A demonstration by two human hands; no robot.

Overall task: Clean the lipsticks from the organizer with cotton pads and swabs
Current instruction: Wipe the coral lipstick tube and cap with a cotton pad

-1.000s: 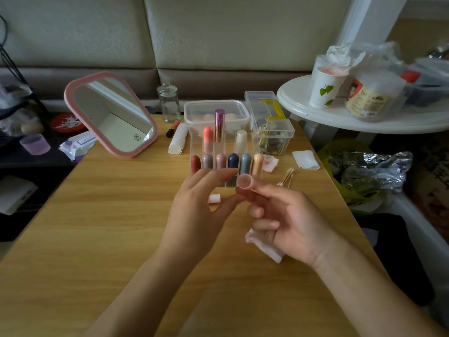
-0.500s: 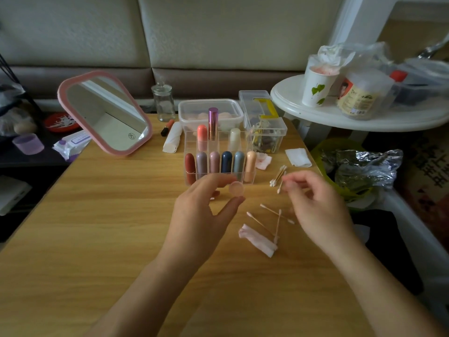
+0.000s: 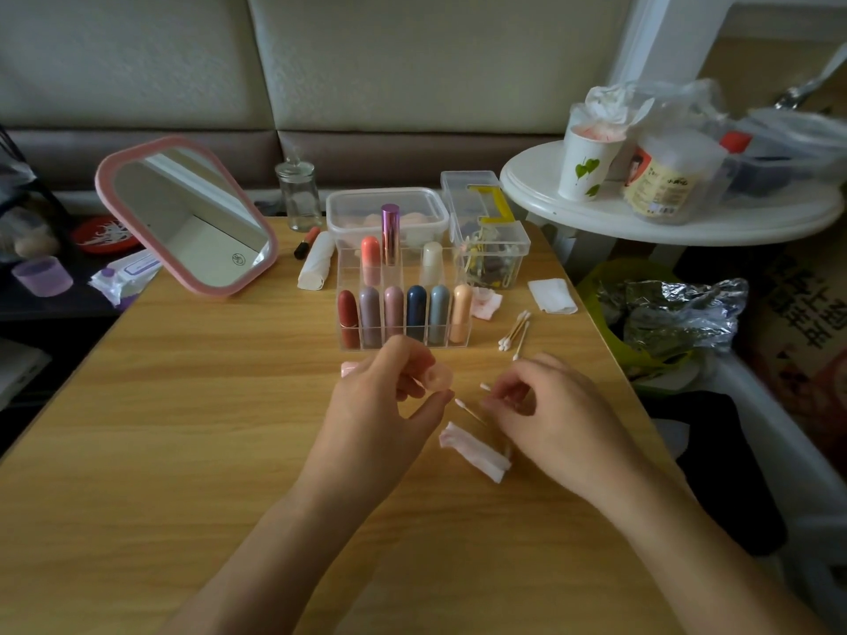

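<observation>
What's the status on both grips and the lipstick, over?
Left grip holds pink lipstick. Right grip pinches cotton swabs on the table. Folded cotton pad lies beside them; nothing blocking.

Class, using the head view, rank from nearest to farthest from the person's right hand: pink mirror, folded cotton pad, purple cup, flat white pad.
From the right hand:
1. Folded cotton pad, right beside it, on the table.
2. Flat white pad, beyond the hand, near the table's right edge.
3. Pink mirror, far left on the table.
4. Purple cup, leftmost, off the table.
</observation>
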